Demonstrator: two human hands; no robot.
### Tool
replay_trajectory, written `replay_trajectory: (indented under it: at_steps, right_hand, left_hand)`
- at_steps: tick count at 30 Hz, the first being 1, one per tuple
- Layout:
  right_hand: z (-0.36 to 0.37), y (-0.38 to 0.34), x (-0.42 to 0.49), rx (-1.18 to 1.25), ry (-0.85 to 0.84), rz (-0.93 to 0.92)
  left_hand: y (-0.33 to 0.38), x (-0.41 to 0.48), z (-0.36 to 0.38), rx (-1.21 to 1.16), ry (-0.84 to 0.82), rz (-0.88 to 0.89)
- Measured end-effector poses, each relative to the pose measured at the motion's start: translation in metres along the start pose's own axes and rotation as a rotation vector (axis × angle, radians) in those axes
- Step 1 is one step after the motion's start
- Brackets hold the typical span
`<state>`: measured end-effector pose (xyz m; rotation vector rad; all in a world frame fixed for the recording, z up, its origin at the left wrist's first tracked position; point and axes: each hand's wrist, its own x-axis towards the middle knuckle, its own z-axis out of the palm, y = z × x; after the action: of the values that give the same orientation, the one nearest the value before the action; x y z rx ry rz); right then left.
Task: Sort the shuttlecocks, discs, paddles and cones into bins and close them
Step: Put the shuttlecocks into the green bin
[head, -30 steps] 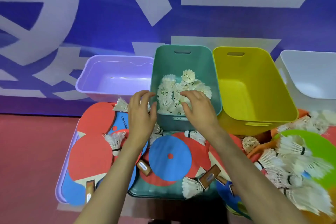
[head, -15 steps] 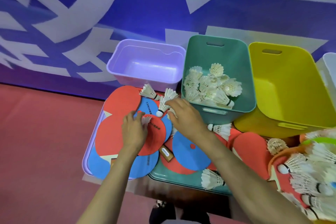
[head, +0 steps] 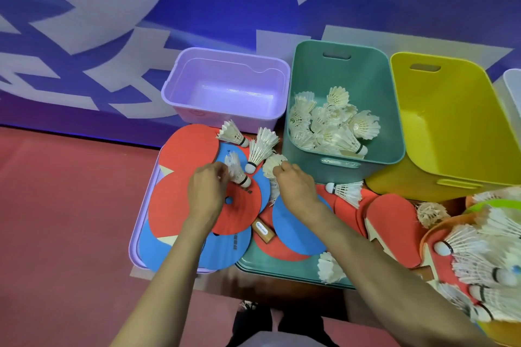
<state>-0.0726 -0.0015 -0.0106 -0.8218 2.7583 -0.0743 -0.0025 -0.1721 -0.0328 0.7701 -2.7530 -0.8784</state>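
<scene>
Left hand [head: 207,191] has a pinch grip on a shuttlecock [head: 236,170]. Right hand [head: 296,186] pinches another birdie [head: 272,165], teal bin [head: 338,76] at 1 o'clock.

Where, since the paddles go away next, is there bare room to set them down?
Bare: the floor of the purple bin, left of the green bin, and of the yellow bin, right of it. Crowded: the green bin's near half, full of shuttlecocks, and the purple lid and green lid in front, covered with paddles, discs and shuttlecocks.
</scene>
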Motion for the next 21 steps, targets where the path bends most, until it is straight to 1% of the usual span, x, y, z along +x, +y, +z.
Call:
replay_trajectory:
  at_steps: [3, 6, 10, 14, 18, 21]
  right_hand:
    - [0.003, 0.004, 0.000, 0.022, -0.001, -0.019]
    - [0.008, 0.009, -0.003, 0.091, 0.075, -0.058]
    - [0.015, 0.014, -0.012, 0.252, 0.320, -0.179]
    - [-0.001, 0.013, -0.035, 0.374, 0.495, -0.286]
    - [-0.029, 0.018, -0.054, 0.545, 0.693, -0.248]
    - [-0.051, 0.037, -0.060, 0.607, 0.802, -0.210]
  left_hand:
    - [0.008, -0.001, -0.003, -0.059, 0.026, 0.002]
    - [0.011, -0.003, -0.004, -0.098, 0.087, 0.032]
    - [0.022, -0.008, -0.011, -0.160, 0.171, 0.073]
    - [0.038, -0.007, -0.018, -0.243, 0.261, 0.097]
    - [0.067, -0.003, -0.025, -0.323, 0.346, 0.114]
    - [0.096, 0.002, -0.027, -0.361, 0.402, 0.193]
